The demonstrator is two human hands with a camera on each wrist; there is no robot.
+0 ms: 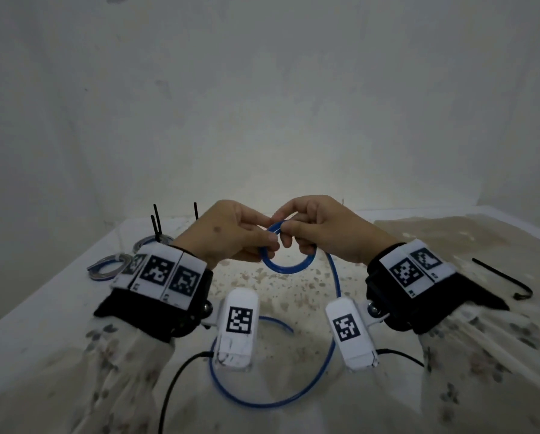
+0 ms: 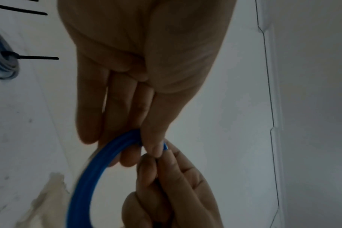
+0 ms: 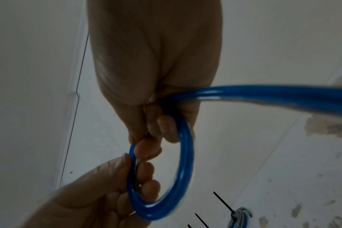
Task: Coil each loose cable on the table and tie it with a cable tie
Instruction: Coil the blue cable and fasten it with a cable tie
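As both hands pinch it, blue cable [image 1: 289, 267], glossy, partly coiled, tail trailing

tied coils [image 1: 110, 266] crowd table's [image 1: 293, 286] far left; loose tie [image 1: 503, 278] lies right

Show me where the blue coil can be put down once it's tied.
Free: the speckled table straight under the coil, and the patch between the right hand and the loose tie. Crowded: the far left, with two tied coils; near the body, the blue cable's tail loops.
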